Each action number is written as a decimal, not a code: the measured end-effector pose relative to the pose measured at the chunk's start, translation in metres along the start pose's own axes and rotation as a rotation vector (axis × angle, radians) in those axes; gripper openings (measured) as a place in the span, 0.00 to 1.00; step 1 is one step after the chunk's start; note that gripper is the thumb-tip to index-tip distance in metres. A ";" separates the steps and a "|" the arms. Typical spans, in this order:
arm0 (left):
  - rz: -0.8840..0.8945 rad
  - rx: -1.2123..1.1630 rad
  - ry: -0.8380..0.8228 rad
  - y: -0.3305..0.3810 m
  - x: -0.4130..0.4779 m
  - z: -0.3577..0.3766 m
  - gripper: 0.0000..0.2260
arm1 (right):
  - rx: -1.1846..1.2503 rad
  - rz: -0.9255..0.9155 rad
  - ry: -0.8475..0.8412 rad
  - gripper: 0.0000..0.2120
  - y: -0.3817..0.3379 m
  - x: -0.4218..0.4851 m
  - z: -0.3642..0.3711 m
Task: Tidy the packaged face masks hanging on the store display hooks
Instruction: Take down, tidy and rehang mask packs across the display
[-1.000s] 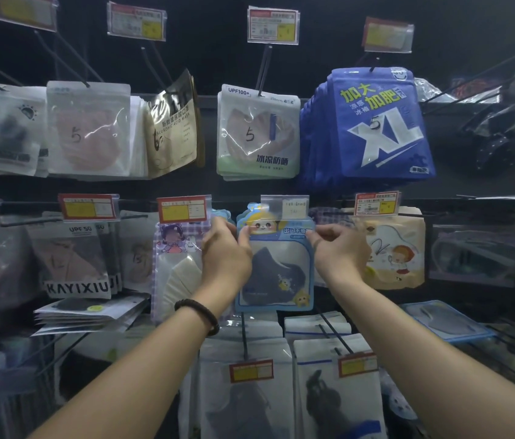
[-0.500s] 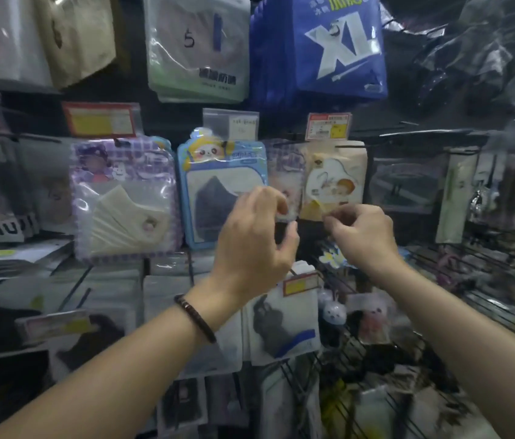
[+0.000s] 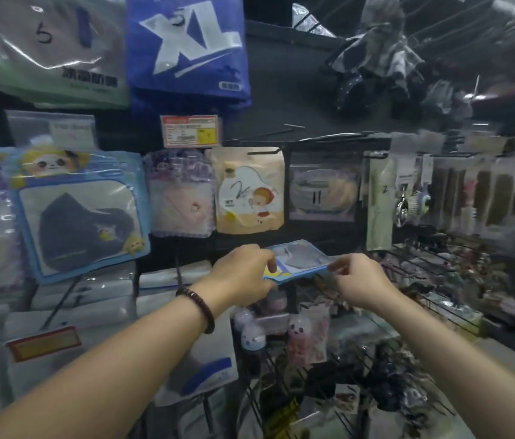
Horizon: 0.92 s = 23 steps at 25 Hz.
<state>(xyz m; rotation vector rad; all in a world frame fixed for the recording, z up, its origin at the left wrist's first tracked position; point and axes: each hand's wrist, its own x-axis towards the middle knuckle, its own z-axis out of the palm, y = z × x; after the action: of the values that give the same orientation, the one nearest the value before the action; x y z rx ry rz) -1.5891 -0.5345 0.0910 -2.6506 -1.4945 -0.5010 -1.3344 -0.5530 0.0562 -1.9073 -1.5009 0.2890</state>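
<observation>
Head view, motion-blurred at the edges. Landmark: a small blue-edged mask pack (image 3: 300, 259) held flat, face up, mid-frame in front of the display, on no hook that can be seen. Far above it and to the left hangs the big blue XL pack (image 3: 186, 49); further left of that, a white-and-green pack marked 5 (image 3: 53, 49). Left of the landmark and slightly higher hangs a blue-framed panda pack (image 3: 82, 213) with a dark mask inside, tilted a little. Directly above the landmark hangs a cream pack with a cartoon child (image 3: 250, 191); a purple checked pack (image 3: 178, 193) hangs just left of that, and a clear pack marked 11 (image 3: 324, 191) up and to the right. Left hand (image 3: 243, 274) grips the landmark's left end, fingers curled over it. Right hand (image 3: 360, 280) pinches its right edge. Red-bordered price tag (image 3: 189, 129) sits well above, left. Dark bead bracelet (image 3: 197, 308) on the left wrist, below-left.
</observation>
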 end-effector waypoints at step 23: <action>-0.178 -0.127 -0.062 0.023 0.079 0.044 0.20 | 0.850 0.295 0.034 0.11 0.026 0.101 0.020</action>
<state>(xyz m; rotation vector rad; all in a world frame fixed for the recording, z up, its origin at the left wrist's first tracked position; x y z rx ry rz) -1.5210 -0.4727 0.0764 -2.6626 -1.7855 -0.5473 -1.2947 -0.4548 0.0482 -1.3990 -0.8427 0.8658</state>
